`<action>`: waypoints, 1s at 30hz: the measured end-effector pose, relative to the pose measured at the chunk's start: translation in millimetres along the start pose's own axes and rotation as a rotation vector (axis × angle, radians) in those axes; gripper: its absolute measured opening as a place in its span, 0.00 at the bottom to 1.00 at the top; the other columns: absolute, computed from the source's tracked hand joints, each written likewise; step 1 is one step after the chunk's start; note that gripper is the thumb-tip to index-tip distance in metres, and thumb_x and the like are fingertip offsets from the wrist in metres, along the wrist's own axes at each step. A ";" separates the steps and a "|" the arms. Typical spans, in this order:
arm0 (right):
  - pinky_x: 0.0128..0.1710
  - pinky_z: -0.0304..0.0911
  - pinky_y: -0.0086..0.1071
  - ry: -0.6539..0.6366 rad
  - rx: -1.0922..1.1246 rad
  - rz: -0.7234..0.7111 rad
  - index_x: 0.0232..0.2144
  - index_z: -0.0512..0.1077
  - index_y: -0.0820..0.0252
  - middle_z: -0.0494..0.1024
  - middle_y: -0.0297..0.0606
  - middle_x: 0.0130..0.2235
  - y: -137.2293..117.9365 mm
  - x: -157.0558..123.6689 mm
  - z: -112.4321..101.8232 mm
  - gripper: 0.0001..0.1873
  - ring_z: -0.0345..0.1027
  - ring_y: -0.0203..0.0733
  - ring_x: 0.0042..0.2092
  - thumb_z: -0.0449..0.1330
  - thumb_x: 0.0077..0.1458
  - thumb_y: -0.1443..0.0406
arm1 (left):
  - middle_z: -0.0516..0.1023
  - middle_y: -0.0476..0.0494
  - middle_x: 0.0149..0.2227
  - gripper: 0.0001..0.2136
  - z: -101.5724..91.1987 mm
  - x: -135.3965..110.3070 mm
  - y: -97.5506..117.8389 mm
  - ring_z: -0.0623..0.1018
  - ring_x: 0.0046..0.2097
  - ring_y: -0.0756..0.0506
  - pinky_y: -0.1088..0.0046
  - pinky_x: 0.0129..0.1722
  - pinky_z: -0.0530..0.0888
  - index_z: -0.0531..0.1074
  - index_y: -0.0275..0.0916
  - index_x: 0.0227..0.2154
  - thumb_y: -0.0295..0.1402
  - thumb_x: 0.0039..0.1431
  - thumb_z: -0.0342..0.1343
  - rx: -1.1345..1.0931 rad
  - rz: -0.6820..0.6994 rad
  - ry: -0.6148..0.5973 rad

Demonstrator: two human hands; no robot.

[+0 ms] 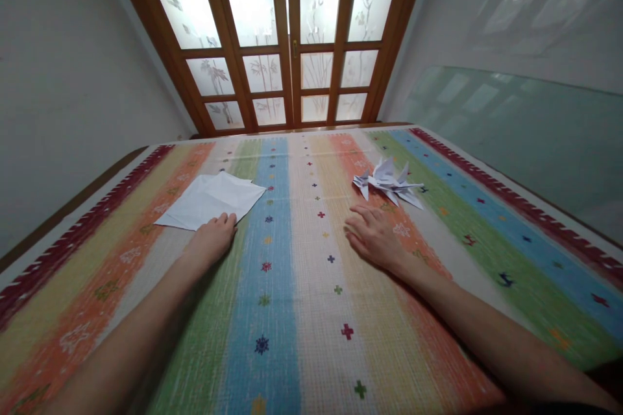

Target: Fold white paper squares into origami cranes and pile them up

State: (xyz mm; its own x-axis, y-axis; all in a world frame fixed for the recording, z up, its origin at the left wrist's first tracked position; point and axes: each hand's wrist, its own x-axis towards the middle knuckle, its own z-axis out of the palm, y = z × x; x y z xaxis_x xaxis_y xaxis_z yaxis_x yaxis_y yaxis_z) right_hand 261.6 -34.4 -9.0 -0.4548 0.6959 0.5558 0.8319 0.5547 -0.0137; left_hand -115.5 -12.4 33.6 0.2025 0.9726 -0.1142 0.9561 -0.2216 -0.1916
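Observation:
Several white sheets of paper (pixel 211 198) lie in a loose stack on the left part of the striped cloth. My left hand (pixel 217 233) rests at their near edge, fingers lying on the paper and its thumb mostly hidden. On the right, my right hand (pixel 374 233) lies on the cloth with its fingers apart and nothing in them. Just beyond its fingertips sits a small cluster of folded paper cranes (pixel 389 181), white with pointed wings, apart from the hand.
A striped tablecloth (pixel 263 318) with small printed figures covers the table. Beyond the far edge stand wooden doors (pixel 292 48) with glass panes. A wall (pixel 63 58) is on the left, and a pale glass panel (pixel 516 136) leans along the right side.

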 end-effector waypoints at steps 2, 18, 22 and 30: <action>0.51 0.61 0.48 -0.015 0.025 -0.021 0.38 0.74 0.58 0.73 0.48 0.52 -1.0 -0.4 0.2 0.08 0.65 0.53 0.52 0.54 0.60 0.65 | 0.75 0.30 0.47 0.17 -0.2 -1.9 -3.0 0.78 0.45 0.38 0.65 0.40 0.72 0.67 0.33 0.48 0.20 0.62 0.39 0.012 0.030 -0.010; 0.55 0.61 0.50 0.143 0.169 -0.098 0.57 0.64 0.55 0.69 0.48 0.56 -18.8 1.6 2.1 0.23 0.61 0.53 0.58 0.57 0.59 0.65 | 0.73 0.44 0.25 0.12 -26.1 -20.1 103.2 0.73 0.26 0.45 0.70 0.24 0.63 0.70 0.37 0.34 0.22 0.64 0.42 -0.032 0.551 0.666; 0.58 0.57 0.51 0.030 0.200 -0.176 0.55 0.68 0.54 0.73 0.45 0.55 -22.4 0.3 6.3 0.21 0.61 0.52 0.60 0.55 0.59 0.67 | 0.74 0.43 0.25 0.13 -27.6 -30.0 159.6 0.73 0.24 0.47 0.72 0.22 0.64 0.71 0.33 0.42 0.22 0.64 0.41 -0.101 0.732 0.727; 0.55 0.64 0.51 -0.207 0.526 -0.204 0.46 0.76 0.52 0.79 0.43 0.49 -1.5 -2.8 15.7 0.17 0.70 0.47 0.54 0.56 0.58 0.70 | 0.82 0.39 0.39 0.18 -23.1 -5.2 122.2 0.81 0.38 0.43 0.68 0.37 0.76 0.71 0.38 0.51 0.40 0.65 0.46 -0.509 0.754 0.459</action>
State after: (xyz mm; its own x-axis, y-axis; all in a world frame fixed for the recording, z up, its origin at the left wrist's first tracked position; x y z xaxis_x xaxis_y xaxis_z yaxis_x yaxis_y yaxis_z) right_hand 256.7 -30.1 -23.5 -0.6854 0.5965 0.4175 0.4760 0.8010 -0.3630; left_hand 5.1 -42.9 33.3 0.7491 0.5485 0.3716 0.5004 -0.8360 0.2252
